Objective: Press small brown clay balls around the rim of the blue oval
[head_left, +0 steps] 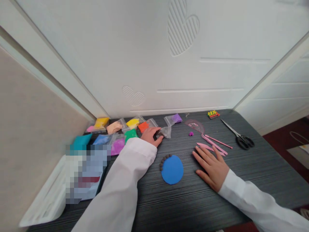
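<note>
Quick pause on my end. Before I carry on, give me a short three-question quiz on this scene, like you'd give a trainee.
1. Multiple choice: where do the small dark balls sit on the blue disc?
A) All the way around its edge
B) Along its upper-left edge
C) In its centre

2. True or false: the scissors lie farther right than the pink tools.

3. Short answer: which of the two hands is nearer the crumpled clear bag?

Key: 1. B; 2. True; 3. The left hand.
</note>
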